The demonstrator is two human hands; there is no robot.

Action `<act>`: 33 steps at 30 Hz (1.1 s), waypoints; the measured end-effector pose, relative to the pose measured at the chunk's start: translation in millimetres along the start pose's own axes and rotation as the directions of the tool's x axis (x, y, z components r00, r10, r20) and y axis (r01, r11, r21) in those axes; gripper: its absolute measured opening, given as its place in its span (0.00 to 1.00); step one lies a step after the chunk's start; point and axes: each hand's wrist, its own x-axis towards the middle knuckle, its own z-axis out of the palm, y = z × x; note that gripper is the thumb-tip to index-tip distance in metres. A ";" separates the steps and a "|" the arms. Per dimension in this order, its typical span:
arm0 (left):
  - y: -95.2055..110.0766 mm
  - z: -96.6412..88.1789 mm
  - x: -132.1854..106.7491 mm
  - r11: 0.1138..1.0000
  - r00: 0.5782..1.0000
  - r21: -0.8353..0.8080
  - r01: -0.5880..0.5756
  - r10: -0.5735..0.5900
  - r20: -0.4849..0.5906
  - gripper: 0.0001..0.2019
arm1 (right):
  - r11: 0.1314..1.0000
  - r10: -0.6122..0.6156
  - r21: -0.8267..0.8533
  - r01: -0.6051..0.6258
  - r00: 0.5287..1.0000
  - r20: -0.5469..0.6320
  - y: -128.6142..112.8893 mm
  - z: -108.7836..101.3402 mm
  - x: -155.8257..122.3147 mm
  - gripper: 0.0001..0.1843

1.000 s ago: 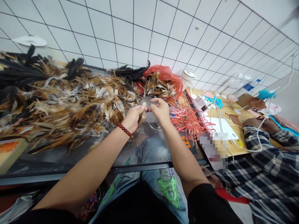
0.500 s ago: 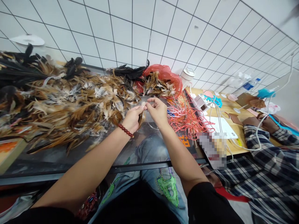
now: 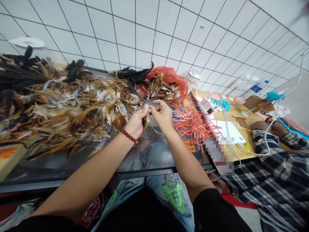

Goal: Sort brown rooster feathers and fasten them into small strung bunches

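My left hand (image 3: 136,124), with a dark red bead bracelet (image 3: 129,136) at the wrist, pinches a small brown feather (image 3: 146,121) whose fluffy pale end sticks up past the thumb. Right against it, my right hand (image 3: 162,116) has its thumb and forefinger pinched together at that pale end. What sits between those fingertips is too small to make out. A thin clear loop of line (image 3: 155,130) hangs below my right hand. A big heap of brown, white and grey feathers (image 3: 82,109) covers the table to the left of my hands.
Behind my hands a red plastic bag (image 3: 169,75) holds more feathers. Tangled red cord (image 3: 193,122) lies to the right, near a white lidded cup (image 3: 193,77). Farther right are a white power adapter (image 3: 207,106), cables and a person in a plaid sleeve (image 3: 263,145). The table edge (image 3: 96,176) runs in front of me.
My fingertips have parted slightly, with the right hand shifting a little off the left. More of the feather shows below my left thumb. The surroundings look the same.
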 end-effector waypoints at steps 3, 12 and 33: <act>0.9 4.4 -3.9 0.999 1.000 0.023 0.026 -0.026 0.011 0.06 | 1.000 -0.010 -0.015 0.010 0.999 -0.045 4.0 -0.2 3.4 0.13; 4.2 3.0 -4.7 0.967 0.996 0.251 0.046 -0.027 -0.080 0.07 | 0.777 0.268 0.514 -0.363 0.930 0.252 0.9 2.3 11.3 0.07; 19.5 2.9 -3.1 0.993 0.995 -0.057 0.102 -0.102 0.000 0.06 | 0.990 -0.090 -0.102 0.098 0.993 0.080 16.5 -0.3 7.2 0.11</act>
